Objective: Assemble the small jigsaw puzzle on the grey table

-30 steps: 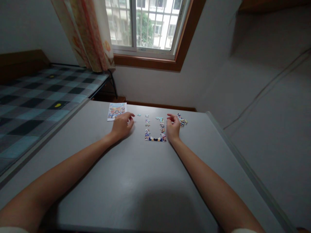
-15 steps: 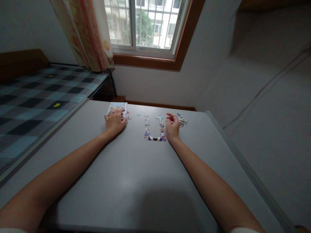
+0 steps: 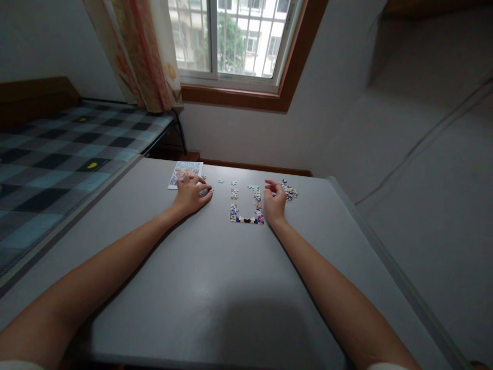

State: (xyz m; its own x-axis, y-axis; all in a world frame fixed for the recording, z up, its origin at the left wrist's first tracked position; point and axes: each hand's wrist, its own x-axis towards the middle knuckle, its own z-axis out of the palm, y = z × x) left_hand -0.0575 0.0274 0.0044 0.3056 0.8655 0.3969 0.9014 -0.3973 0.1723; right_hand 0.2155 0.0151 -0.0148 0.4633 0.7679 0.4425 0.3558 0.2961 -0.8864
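A partly joined jigsaw frame (image 3: 246,211) lies on the grey table (image 3: 215,288), with a bottom edge and two short sides. My left hand (image 3: 189,196) rests palm down beside the picture card (image 3: 185,173), fingers curled over a few loose pieces at its right. My right hand (image 3: 274,202) sits just right of the frame, thumb and forefinger pinched together; what they hold is too small to name. A heap of loose pieces (image 3: 288,191) lies beyond my right hand. Single pieces (image 3: 221,181) lie between the hands.
A bed with a checked blue and black cover (image 3: 57,159) runs along the table's left edge. A window (image 3: 231,41) with a flowered curtain (image 3: 134,56) is behind the table. A bare wall stands close on the right.
My left hand went left onto the picture card, then came back right to the loose pieces beside it. My right hand has stayed put next to the frame.
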